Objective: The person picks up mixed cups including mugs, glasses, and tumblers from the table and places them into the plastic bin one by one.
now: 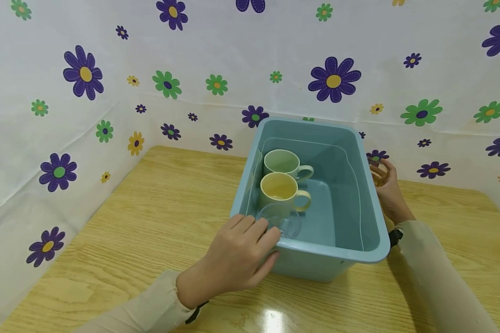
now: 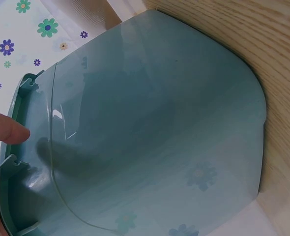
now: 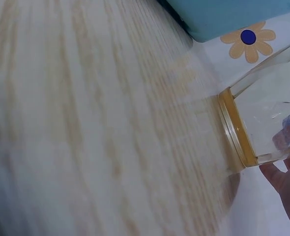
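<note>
A blue-grey plastic tub [image 1: 329, 252] stands on the table, and my left hand [image 1: 239, 256] grips its near rim with the fingers hooked over the edge. Inside, along the left wall, are a pale green mug [image 1: 281, 162], a yellow mug [image 1: 278, 187] and a clear glass [image 1: 290, 226] partly hidden by that hand. Beyond the tub's right side my right hand [image 1: 392, 194] holds a clear glass with an amber base [image 3: 268, 113]. In the right wrist view this glass is tilted, its amber base near the tabletop; whether it touches is unclear.
The wood-grain table [image 1: 150, 222] extends to both sides of the tub. A white flowered cloth [image 1: 216, 51] hangs behind it and along the left. The tub's wall rises between my two hands.
</note>
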`<state>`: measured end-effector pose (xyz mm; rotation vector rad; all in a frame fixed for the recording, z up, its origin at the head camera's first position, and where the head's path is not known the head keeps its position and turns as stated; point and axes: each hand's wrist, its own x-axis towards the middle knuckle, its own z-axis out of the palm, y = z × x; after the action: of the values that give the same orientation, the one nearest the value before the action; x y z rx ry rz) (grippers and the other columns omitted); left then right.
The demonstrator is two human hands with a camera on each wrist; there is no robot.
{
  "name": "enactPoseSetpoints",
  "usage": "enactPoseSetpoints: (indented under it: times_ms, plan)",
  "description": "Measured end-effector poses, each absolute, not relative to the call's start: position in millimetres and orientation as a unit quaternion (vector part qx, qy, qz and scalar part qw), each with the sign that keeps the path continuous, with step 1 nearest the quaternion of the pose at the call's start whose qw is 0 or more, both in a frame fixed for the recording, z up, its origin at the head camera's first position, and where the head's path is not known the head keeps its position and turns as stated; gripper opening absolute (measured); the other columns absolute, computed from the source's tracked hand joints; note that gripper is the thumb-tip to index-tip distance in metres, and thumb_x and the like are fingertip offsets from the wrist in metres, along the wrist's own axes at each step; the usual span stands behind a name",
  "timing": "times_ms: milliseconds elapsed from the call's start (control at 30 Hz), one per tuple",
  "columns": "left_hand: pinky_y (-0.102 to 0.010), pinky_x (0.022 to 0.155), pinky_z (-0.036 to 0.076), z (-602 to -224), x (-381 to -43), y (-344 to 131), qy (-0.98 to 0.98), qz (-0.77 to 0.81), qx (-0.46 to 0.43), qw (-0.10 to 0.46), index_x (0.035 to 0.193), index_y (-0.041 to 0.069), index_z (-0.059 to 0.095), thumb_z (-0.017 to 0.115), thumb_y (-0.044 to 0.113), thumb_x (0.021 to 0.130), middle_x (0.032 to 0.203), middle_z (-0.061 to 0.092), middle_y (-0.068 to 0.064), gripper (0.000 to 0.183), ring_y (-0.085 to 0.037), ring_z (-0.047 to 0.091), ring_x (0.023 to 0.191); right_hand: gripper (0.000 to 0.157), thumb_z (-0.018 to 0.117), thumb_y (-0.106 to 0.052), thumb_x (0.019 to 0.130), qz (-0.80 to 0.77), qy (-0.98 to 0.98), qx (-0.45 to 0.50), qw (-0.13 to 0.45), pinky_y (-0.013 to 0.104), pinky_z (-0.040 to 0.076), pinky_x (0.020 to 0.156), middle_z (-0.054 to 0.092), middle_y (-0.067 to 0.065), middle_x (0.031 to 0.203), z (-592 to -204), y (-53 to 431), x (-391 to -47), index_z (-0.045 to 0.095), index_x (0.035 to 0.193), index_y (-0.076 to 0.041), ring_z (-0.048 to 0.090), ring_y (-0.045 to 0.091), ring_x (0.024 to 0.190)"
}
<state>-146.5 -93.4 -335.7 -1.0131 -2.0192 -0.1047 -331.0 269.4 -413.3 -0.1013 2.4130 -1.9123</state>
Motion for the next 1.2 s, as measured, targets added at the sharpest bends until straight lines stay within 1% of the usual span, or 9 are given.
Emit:
enactPoseSetpoints:
  times_ms: [267, 467, 733, 833, 967, 1200]
  plan:
    - [-0.027, 0.057, 0.036, -335.0, -146.9, -93.6, -0.807, -0.038, -0.405, 0.428, 0.083, 0.012, 0.056, 0.056, 0.029, 0.076, 0.066, 0.047, 0.002, 0.018, -0.014, 0.043, 0.056, 0.1, 0.066, -0.022, 0.086, -0.613, 0.788, -0.026, 0.043, 0.061, 0.021, 0.109, 0.001, 0.009, 0.158, -412.7, 268.8, -332.2, -0.013, 0.144, -0.039, 0.011, 0.04, 0.144]
    - [-0.026, 0.058, 0.035, -334.7, -146.4, -93.8, -0.808, -0.038, -0.405, 0.426, 0.083, 0.013, 0.056, 0.055, 0.029, 0.078, 0.065, 0.047, 0.002, 0.017, -0.014, 0.042, 0.055, 0.099, 0.066, -0.023, 0.086, -0.607, 0.793, -0.021, 0.049, 0.06, 0.021, 0.11, 0.003, 0.009, 0.158, -413.1, 268.9, -332.9, -0.013, 0.144, -0.039, 0.011, 0.04, 0.144]
    - [-0.026, 0.057, 0.035, -335.2, -146.3, -94.0, -0.808, -0.035, -0.404, 0.426, 0.083, 0.013, 0.056, 0.053, 0.029, 0.08, 0.065, 0.047, 0.002, 0.017, -0.014, 0.042, 0.055, 0.09, 0.063, -0.017, 0.088, -0.63, 0.774, -0.025, 0.055, 0.058, 0.016, 0.113, 0.005, 0.012, 0.157, -412.8, 268.6, -336.0, -0.005, 0.146, -0.03, 0.011, 0.036, 0.144]
    - [-0.026, 0.057, 0.036, -335.5, -146.4, -94.2, -0.809, -0.035, -0.404, 0.426, 0.083, 0.013, 0.056, 0.053, 0.029, 0.08, 0.065, 0.047, 0.002, 0.016, -0.014, 0.043, 0.055, 0.091, 0.064, -0.019, 0.087, -0.626, 0.778, -0.026, 0.056, 0.058, 0.017, 0.113, 0.004, 0.012, 0.157, -413.3, 268.5, -335.8, -0.005, 0.146, -0.031, 0.011, 0.036, 0.144]
    - [-0.026, 0.057, 0.035, -335.7, -146.6, -94.1, -0.808, -0.037, -0.405, 0.427, 0.083, 0.013, 0.056, 0.052, 0.028, 0.08, 0.064, 0.046, 0.002, 0.016, -0.014, 0.043, 0.055, 0.093, 0.065, -0.024, 0.086, -0.607, 0.793, -0.025, 0.051, 0.058, 0.021, 0.111, 0.003, 0.012, 0.158, -413.4, 268.0, -333.9, -0.006, 0.145, -0.032, 0.011, 0.039, 0.144]
    - [-0.027, 0.057, 0.035, -336.4, -146.7, -94.3, -0.806, -0.038, -0.406, 0.429, 0.084, 0.013, 0.056, 0.051, 0.027, 0.081, 0.065, 0.046, 0.002, 0.016, -0.014, 0.042, 0.055, 0.081, 0.062, -0.02, 0.088, -0.619, 0.783, -0.028, 0.049, 0.057, 0.021, 0.112, 0.006, 0.016, 0.157, -412.9, 267.5, -334.9, 0.003, 0.141, -0.032, 0.017, 0.037, 0.141]
